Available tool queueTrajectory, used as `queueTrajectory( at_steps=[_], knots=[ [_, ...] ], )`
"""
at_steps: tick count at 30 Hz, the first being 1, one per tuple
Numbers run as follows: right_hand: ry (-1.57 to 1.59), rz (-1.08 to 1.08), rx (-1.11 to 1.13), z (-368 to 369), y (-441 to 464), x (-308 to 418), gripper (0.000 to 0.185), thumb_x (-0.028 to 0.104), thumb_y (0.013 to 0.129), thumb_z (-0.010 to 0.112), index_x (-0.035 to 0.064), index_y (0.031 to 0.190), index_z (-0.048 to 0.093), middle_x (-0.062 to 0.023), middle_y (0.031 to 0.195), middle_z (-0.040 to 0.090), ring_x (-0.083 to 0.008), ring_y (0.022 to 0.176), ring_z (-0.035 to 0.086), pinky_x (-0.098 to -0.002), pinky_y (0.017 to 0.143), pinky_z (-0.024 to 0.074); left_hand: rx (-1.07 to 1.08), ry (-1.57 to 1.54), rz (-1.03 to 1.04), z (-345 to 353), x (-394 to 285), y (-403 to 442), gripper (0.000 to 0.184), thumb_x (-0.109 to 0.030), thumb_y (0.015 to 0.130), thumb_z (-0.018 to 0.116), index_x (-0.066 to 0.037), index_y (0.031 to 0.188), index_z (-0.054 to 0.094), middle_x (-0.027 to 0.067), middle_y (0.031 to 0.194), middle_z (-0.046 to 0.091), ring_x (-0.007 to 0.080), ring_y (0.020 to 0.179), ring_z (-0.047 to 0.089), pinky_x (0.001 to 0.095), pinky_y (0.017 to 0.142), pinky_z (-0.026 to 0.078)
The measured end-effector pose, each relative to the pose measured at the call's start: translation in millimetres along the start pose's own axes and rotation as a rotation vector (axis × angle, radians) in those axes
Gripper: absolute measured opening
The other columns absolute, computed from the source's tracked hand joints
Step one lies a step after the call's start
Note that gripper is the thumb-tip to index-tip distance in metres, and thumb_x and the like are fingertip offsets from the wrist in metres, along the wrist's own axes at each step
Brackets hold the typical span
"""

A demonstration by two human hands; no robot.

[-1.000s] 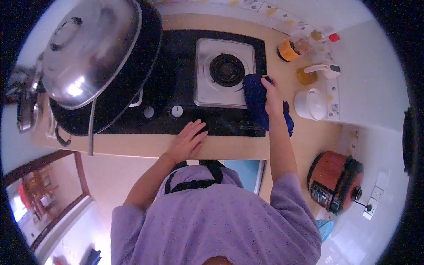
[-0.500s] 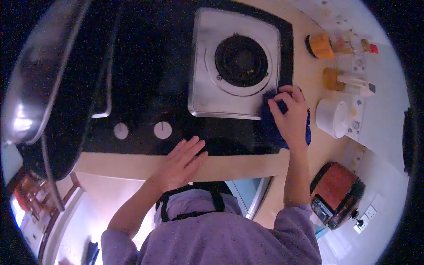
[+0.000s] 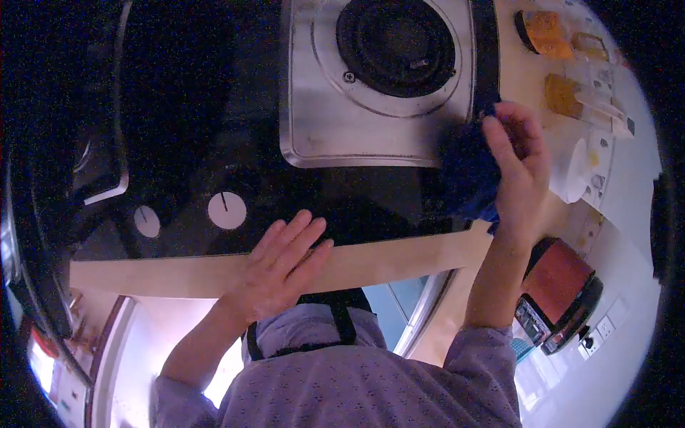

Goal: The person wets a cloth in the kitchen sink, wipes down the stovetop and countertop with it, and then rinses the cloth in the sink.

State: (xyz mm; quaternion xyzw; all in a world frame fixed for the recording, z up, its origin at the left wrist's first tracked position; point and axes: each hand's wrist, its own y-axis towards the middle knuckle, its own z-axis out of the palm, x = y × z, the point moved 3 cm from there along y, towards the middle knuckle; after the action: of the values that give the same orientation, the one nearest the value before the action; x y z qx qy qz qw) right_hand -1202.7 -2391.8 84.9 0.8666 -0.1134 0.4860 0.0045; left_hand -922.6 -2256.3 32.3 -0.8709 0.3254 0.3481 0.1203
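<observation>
My left hand [image 3: 285, 267] lies flat on the front edge of the black stovetop [image 3: 214, 143], fingers apart and holding nothing. In my right hand [image 3: 519, 157] is a dark blue cloth [image 3: 467, 171], pinched between thumb and fingers. The cloth rests over the right front corner of the steel burner plate [image 3: 364, 135] and the black glass beside it. Behind it is the round black burner [image 3: 396, 46]. Two control knobs are on the stovetop to the left of my left hand, the nearer one [image 3: 227, 210] white with a dark mark.
Along the right wall stand an orange-labelled jar [image 3: 549, 34], a container of yellowish liquid [image 3: 564, 95] with a light handle, and a white bowl [image 3: 573, 172]. A red-brown cooker [image 3: 559, 279] sits at the lower right, near a wall socket [image 3: 605, 328]. A large dark pan [image 3: 32, 235] is at the left edge.
The view has moved closer to the stovetop, and the pan with its lid has shifted out toward the left edge. My right hand still grips the cloth, now bunched near the plate's front corner.
</observation>
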Motion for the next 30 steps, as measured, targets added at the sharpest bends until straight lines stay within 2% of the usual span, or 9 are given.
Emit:
queueTrajectory(
  at_steps=[2, 5, 6, 9, 17, 21, 26, 29, 30],
  knots=[
    [-0.165, -0.031, 0.09, 5, -4, 15, 0.021, 0.009, 0.082, 0.067, 0.0035, 0.101, 0.061, -0.004, 0.093, 0.064, -0.0129, 0.088, 0.058, -0.0255, 0.083, 0.0447, -0.005, -0.001, 0.006, 1, 1, 0, 0.047, -0.007, 0.076, 0.058, -0.006, 0.123, 0.055, 0.0138, 0.14, 0.042, 0.0305, 0.133, 0.036, 0.0454, 0.107, 0.032],
    [-0.312, -0.122, 0.104, 10, -7, 11, 0.024, 0.008, 0.078, 0.067, 0.0027, 0.101, 0.062, -0.0057, 0.094, 0.066, -0.0147, 0.09, 0.06, -0.0267, 0.084, 0.0451, 0.031, -0.02, -0.011, -3, 2, 1, 0.046, -0.007, 0.076, 0.058, -0.005, 0.122, 0.056, 0.0137, 0.139, 0.043, 0.0304, 0.132, 0.037, 0.0454, 0.106, 0.034],
    [-0.293, -0.115, 0.079, 11, -7, 10, 0.021, 0.007, 0.079, 0.066, 0.002, 0.099, 0.062, -0.0082, 0.094, 0.066, -0.0174, 0.09, 0.062, -0.0276, 0.083, 0.0456, 0.052, -0.026, -0.018, -5, 1, 2, 0.046, -0.007, 0.076, 0.059, -0.005, 0.122, 0.056, 0.0138, 0.138, 0.043, 0.0304, 0.132, 0.037, 0.0455, 0.105, 0.034],
    [-0.299, -0.187, 0.07, 13, -7, 13, 0.019, 0.004, 0.082, 0.064, 0.0018, 0.1, 0.06, -0.0015, 0.093, 0.06, -0.0105, 0.088, 0.055, -0.0239, 0.081, 0.0426, 0.072, -0.059, -0.045, -3, 1, 1, 0.046, -0.006, 0.075, 0.059, -0.005, 0.121, 0.057, 0.0143, 0.137, 0.044, 0.0313, 0.131, 0.038, 0.0477, 0.104, 0.036],
    [-0.31, -0.252, -0.035, 9, 12, 11, 0.019, 0.001, 0.079, 0.062, 0.001, 0.098, 0.062, -0.0082, 0.089, 0.062, -0.0179, 0.085, 0.059, -0.0256, 0.078, 0.0435, 0.09, 0.013, -0.022, 2, 1, -5, 0.051, -0.01, 0.071, 0.066, -0.009, 0.121, 0.059, 0.0159, 0.136, 0.045, 0.033, 0.131, 0.038, 0.0509, 0.101, 0.038],
    [-0.228, -0.238, -0.039, 12, 21, 8, 0.016, 0.004, 0.079, 0.062, 0.003, 0.095, 0.063, -0.0134, 0.091, 0.063, -0.03, 0.085, 0.062, -0.0342, 0.076, 0.0489, 0.114, 0.033, -0.036, 0, 0, -6, 0.046, -0.011, 0.073, 0.067, -0.011, 0.118, 0.061, 0.0142, 0.134, 0.048, 0.0321, 0.129, 0.04, 0.0495, 0.1, 0.038],
    [-0.152, -0.256, -0.034, 15, 33, 3, 0.018, 0.001, 0.079, 0.061, 0.0049, 0.097, 0.063, -0.0137, 0.089, 0.062, -0.031, 0.083, 0.062, -0.0354, 0.074, 0.0497, 0.078, 0.181, 0.014, 2, 1, -10, 0.038, -0.017, 0.075, 0.069, -0.014, 0.113, 0.065, 0.0114, 0.128, 0.054, 0.0301, 0.125, 0.046, 0.0468, 0.099, 0.04],
    [-0.116, -0.19, -0.002, 13, 39, 4, 0.02, 0.003, 0.079, 0.062, 0.0051, 0.099, 0.062, -0.014, 0.089, 0.062, -0.0324, 0.083, 0.061, -0.0362, 0.074, 0.0497, 0.054, 0.209, 0.021, 1, -1, -8, 0.036, -0.018, 0.075, 0.07, -0.015, 0.111, 0.065, 0.0107, 0.127, 0.055, 0.0296, 0.124, 0.046, 0.0457, 0.099, 0.039],
    [-0.153, -0.176, 0.014, 20, 34, -3, 0.02, 0.001, 0.078, 0.062, 0.0035, 0.098, 0.062, -0.0131, 0.089, 0.062, -0.0291, 0.082, 0.061, -0.033, 0.074, 0.0486, 0.038, 0.187, 0.019, 16, 5, -16, 0.036, -0.018, 0.075, 0.07, -0.015, 0.111, 0.066, 0.0105, 0.127, 0.055, 0.0295, 0.124, 0.046, 0.0456, 0.099, 0.039]
  ],
)
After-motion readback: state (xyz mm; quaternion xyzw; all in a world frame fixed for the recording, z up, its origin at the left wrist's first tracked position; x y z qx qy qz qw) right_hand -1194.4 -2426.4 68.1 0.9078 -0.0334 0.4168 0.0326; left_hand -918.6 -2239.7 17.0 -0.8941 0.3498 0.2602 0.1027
